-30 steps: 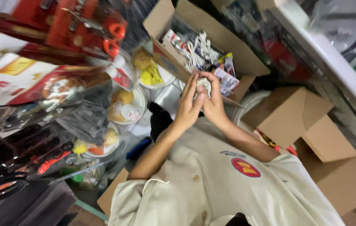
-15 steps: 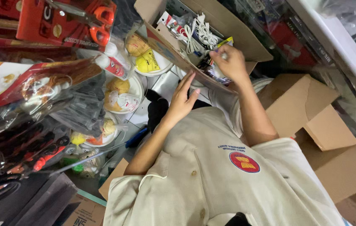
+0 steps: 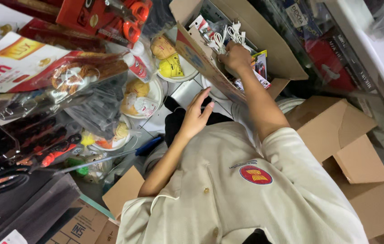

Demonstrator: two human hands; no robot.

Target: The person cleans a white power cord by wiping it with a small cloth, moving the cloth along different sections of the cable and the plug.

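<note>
A: What is held by the right hand point(image 3: 236, 56)?

B: It is pushed into the open cardboard box point(image 3: 264, 40) at twelve o'clock. The fingers are curled shut, maybe around the white cables point(image 3: 228, 34); the blur hides the grip.

A: And the left hand point(image 3: 196, 115)?

B: It is lifted at nine o'clock of the box. The fingers are spread flat and nothing is pinched. The box flap point(image 3: 205, 63) may be steadied by it. Wrapped plates point(image 3: 140, 99) are stacked at ten o'clock.
</note>
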